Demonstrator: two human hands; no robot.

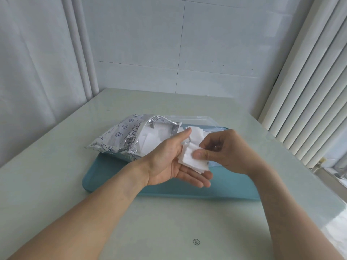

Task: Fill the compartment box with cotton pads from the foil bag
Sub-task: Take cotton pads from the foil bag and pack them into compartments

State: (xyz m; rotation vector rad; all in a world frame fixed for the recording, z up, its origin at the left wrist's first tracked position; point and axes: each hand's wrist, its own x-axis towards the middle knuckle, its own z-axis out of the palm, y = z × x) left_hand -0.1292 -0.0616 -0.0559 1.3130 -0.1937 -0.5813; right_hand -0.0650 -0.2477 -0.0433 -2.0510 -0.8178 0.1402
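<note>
- Two hands, both above one teal tray (116,177) that lies on one pale green desk (56,184).
- Left hand (169,164): palm up, fingers (199,180) straight and relaxed, carrying a small stack of white square cotton pads (191,160); the number of pads in the stack cannot be counted.
- Right hand (223,149): fingers curled, thumb pressed on top of the stack, pinching it against the left fingers.
- One foil bag (120,137), silver, lies on its side just beyond the left hand, mouth open toward the fingers; more white pads show inside, too jumbled to count.
- Bag printing: a row of round blue symbols and some script lettering, too small to read.
- One clear compartment box (199,120) sits behind both hands, mostly hidden by them; its compartments cannot be made out.
- One small round mark (196,242) is printed on the desk, nearer the viewer than the fingers; its characters are not legible.
</note>
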